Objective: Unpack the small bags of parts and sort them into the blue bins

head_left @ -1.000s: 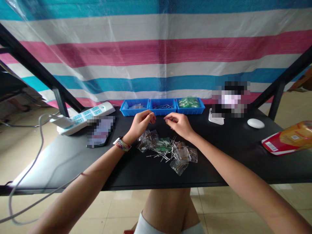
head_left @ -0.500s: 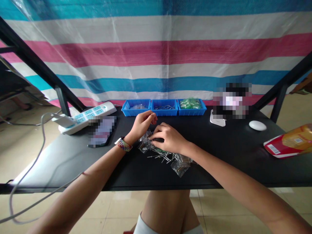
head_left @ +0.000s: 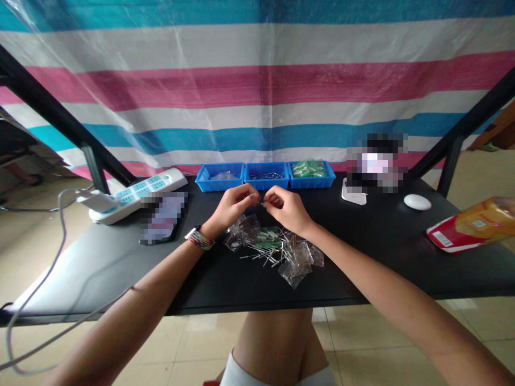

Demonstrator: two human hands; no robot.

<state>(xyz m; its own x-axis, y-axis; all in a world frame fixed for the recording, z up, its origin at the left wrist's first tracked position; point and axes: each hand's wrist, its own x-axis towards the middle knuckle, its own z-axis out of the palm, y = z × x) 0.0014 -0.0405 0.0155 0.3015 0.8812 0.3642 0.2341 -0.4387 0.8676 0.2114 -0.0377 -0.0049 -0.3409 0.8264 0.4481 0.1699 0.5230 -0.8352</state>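
My left hand [head_left: 235,206], with a watch on a colourful strap, is closed, fingers curled in; what it holds is hidden. Facing it, my right hand [head_left: 287,209] pinches a thin silvery piece that looks like a rivet [head_left: 261,203], its end close to the left fingertips. Below both hands lies a mixed pile on the black table. In it are loose silver rivets [head_left: 266,257], small green packets [head_left: 269,237], and clear bags of brownish parts [head_left: 296,262], with more clear bags [head_left: 240,231] at its left side.
Behind my hands stand three blue bins in a row: a left bin [head_left: 219,185] with clear bags, a middle bin [head_left: 267,184] with rivets, a right bin [head_left: 311,183] with green packets. Leftward are a phone [head_left: 164,217] and power strip [head_left: 140,193]; rightward, a white mouse [head_left: 417,202] and snack bag [head_left: 470,225].
My right hand has risen from the pile and come up to my left fingertips with a thin silvery piece. More of the pile shows. The camera view has shifted slightly.
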